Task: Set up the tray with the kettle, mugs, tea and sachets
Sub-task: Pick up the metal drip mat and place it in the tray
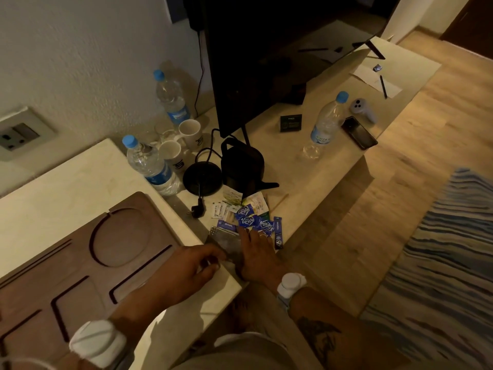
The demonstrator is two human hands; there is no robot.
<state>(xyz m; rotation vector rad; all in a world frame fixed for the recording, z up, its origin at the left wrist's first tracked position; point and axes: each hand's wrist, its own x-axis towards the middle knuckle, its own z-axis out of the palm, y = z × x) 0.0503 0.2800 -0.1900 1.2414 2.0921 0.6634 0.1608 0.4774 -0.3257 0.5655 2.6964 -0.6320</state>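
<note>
A brown wooden tray (66, 265) with cut-out slots lies on the raised white counter at the lower left, with nothing on it. On the lower desk, a black kettle (241, 165) stands beside its round base (202, 177). Two white mugs (190, 133) sit behind a water bottle. Blue sachets (250, 221) and white tea packets (232, 206) lie scattered in front of the kettle. My right hand (256, 259) lies flat with its fingertips on the blue sachets. My left hand (186, 268) hovers at the tray's right edge, fingers curled, holding nothing I can see.
Three water bottles (152, 166) stand on the desk. A dark television (266, 62) rises behind the kettle. The kettle's plug (197, 209) lies loose near the sachets. A phone (358, 132), a grey controller (364, 109) and paper with a pen (382, 86) are further right. A striped rug (440, 263) covers the floor.
</note>
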